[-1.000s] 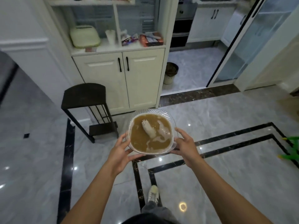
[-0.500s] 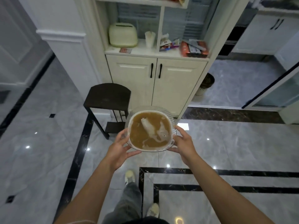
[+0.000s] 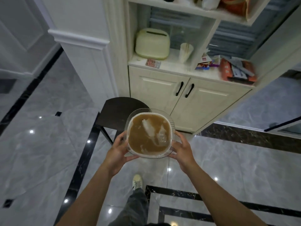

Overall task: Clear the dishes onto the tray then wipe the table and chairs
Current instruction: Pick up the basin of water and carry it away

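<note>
Closer now stands the cabinet (image 3: pixel 187 98); left hand (image 3: pixel 117 154) and right hand (image 3: pixel 182 149) fingers clasp the bowl (image 3: pixel 149 134) between them.

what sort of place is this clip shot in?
Most likely a home, in a dining area or hallway. It shows a white built-in cabinet with snack packets on its shelf, a polished marble floor, and a bowl of brown soup held between left hand and right hand.
</note>
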Demonstrator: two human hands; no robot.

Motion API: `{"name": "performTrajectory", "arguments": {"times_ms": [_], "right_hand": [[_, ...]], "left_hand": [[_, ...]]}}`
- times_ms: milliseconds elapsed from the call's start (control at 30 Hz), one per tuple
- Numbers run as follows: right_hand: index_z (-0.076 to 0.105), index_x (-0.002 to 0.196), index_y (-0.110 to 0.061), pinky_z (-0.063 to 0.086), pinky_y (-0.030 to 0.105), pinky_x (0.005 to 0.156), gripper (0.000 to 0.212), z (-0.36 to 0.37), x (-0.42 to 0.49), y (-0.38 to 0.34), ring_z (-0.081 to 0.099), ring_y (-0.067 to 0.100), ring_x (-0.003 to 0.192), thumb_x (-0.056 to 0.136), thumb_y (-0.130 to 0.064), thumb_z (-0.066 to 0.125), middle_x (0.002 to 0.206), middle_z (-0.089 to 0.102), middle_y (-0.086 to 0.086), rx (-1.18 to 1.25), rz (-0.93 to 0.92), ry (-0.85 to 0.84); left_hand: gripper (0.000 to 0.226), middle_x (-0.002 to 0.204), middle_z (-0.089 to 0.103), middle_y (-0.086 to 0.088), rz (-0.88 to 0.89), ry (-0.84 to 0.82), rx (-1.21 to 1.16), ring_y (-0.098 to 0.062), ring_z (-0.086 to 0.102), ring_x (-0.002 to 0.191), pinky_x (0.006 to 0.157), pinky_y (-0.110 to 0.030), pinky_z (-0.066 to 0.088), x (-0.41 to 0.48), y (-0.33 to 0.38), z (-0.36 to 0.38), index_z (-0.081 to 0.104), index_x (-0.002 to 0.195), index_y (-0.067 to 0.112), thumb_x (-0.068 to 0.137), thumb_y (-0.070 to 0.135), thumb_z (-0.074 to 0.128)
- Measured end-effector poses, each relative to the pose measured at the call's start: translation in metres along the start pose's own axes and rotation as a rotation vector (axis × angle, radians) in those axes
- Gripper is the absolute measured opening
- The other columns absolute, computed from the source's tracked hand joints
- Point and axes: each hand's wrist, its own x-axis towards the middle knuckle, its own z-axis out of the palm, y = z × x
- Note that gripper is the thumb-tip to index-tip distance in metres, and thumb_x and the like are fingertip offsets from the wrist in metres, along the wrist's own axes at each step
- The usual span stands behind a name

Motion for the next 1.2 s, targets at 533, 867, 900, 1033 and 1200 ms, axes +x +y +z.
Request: {"name": "performTrajectory", "arguments": {"times_ms": [533, 867, 900, 1033, 1200], "right_hand": [[0.046, 0.151, -0.029, 0.062, 0.054, 0.084, 0.056, 0.097, 0.143, -0.009, 0.072, 0.027, 0.1, 0.1, -0.012, 0.063, 0.105, 0.074, 0.01, -0.076, 0.108, -0.062], [0.046, 0.151, -0.029, 0.064, 0.049, 0.082, 0.054, 0.122, 0.188, -0.01, 0.069, 0.029, 0.109, 0.102, -0.01, 0.057, 0.122, 0.069, 0.015, -0.129, 0.131, -0.129], [0.047, 0.15, -0.029, 0.063, 0.051, 0.084, 0.053, 0.124, 0.19, -0.011, 0.069, 0.028, 0.11, 0.102, -0.01, 0.057, 0.12, 0.069, 0.013, -0.136, 0.131, -0.133], [0.048, 0.149, -0.03, 0.061, 0.055, 0.088, 0.05, 0.129, 0.196, -0.014, 0.068, 0.028, 0.115, 0.103, -0.014, 0.06, 0.119, 0.07, 0.008, -0.133, 0.14, -0.156], [0.047, 0.148, -0.033, 0.06, 0.058, 0.09, 0.051, 0.134, 0.204, -0.016, 0.066, 0.029, 0.116, 0.102, -0.014, 0.06, 0.122, 0.069, 0.008, -0.156, 0.162, -0.169]], "left_hand": [[0.047, 0.14, 0.066, -0.006, -0.08, 0.118, -0.122, -0.033, 0.068, 0.123, 0.084, -0.057, 0.061, 0.134, 0.041, -0.072, 0.056, 0.145, 0.034, 0.102, 0.019, 0.064], [0.043, 0.13, 0.072, -0.003, -0.063, 0.184, -0.139, -0.033, 0.067, 0.123, 0.086, -0.057, 0.061, 0.163, 0.044, -0.088, 0.058, 0.144, 0.031, 0.104, 0.018, 0.061], [0.042, 0.129, 0.073, -0.002, -0.063, 0.195, -0.145, -0.033, 0.067, 0.122, 0.086, -0.057, 0.061, 0.164, 0.044, -0.09, 0.058, 0.144, 0.031, 0.105, 0.018, 0.06], [0.04, 0.127, 0.073, 0.002, -0.063, 0.23, -0.175, -0.033, 0.067, 0.123, 0.087, -0.058, 0.06, 0.169, 0.039, -0.095, 0.06, 0.143, 0.033, 0.106, 0.018, 0.059], [0.042, 0.132, 0.071, 0.005, -0.045, 0.233, -0.183, -0.029, 0.07, 0.119, 0.089, -0.058, 0.06, 0.167, 0.036, -0.093, 0.058, 0.145, 0.037, 0.106, 0.021, 0.059]]}}
